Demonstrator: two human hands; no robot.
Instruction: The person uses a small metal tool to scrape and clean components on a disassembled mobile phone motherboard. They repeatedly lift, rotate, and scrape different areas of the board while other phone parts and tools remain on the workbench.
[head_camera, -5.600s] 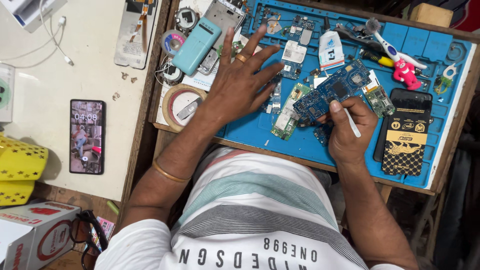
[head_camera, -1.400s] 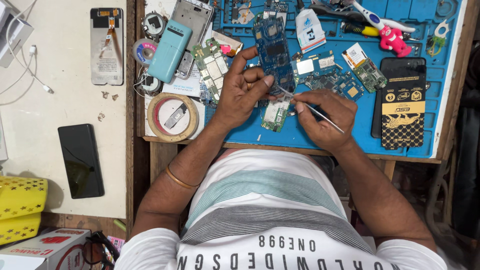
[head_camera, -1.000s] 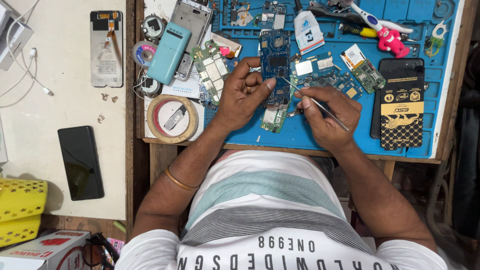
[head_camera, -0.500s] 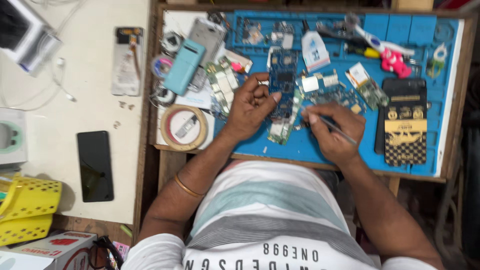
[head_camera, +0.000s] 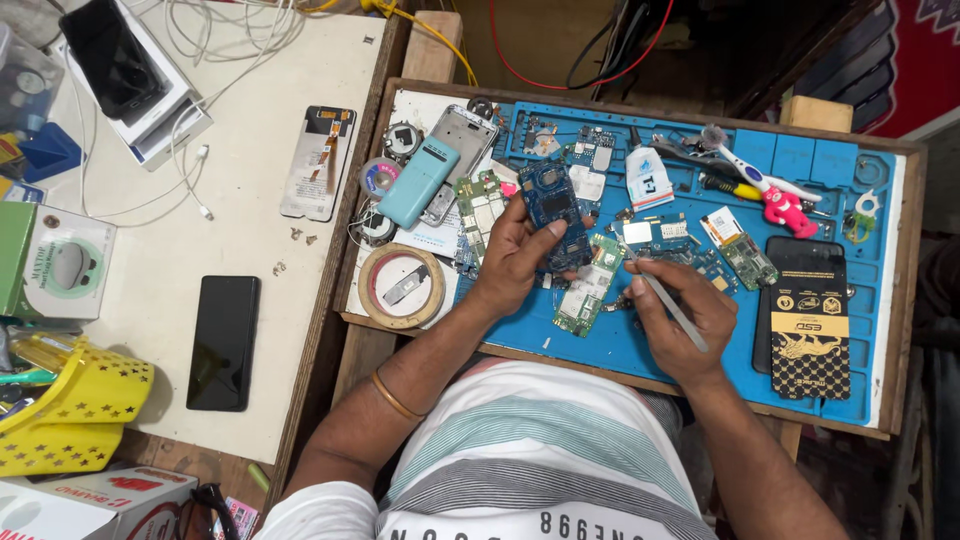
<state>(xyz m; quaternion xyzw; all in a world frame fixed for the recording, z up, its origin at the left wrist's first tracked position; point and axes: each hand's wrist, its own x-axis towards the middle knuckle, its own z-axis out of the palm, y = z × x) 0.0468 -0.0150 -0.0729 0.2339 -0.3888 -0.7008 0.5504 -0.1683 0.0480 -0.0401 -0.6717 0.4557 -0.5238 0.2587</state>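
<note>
The left hand (head_camera: 515, 262), just left of the frame's centre, is closed round a dark blue circuit board (head_camera: 553, 215), thumb on one long edge and fingers curled over the other, so the board stands up out of the top of the grip and tilts toward the upper centre. The right hand (head_camera: 675, 315), a little right of centre and lower, pinches thin metal tweezers (head_camera: 660, 292) between thumb and forefinger; the tips point up-left toward the board but stop short of it, over a green circuit board (head_camera: 588, 285) lying flat on the blue work mat (head_camera: 830, 160) between the two hands.

The lower part of the blue board is covered by the fingers, and whether the tweezers' tips hold anything is too small to tell. The components on the boards are a blur of detail.

Left of the left hand lies a roll of tape (head_camera: 402, 286), with a pale teal phone back (head_camera: 417, 182) above it. On the mat's right side sit a black-and-yellow patterned phone cover (head_camera: 806, 335), a pink figure (head_camera: 785, 212) and a white tube (head_camera: 648, 180). Far left, on the pale table (head_camera: 250, 120), a black phone (head_camera: 223, 342) lies face up near a yellow basket (head_camera: 70, 415), which the frame's left edge cuts off.
</note>
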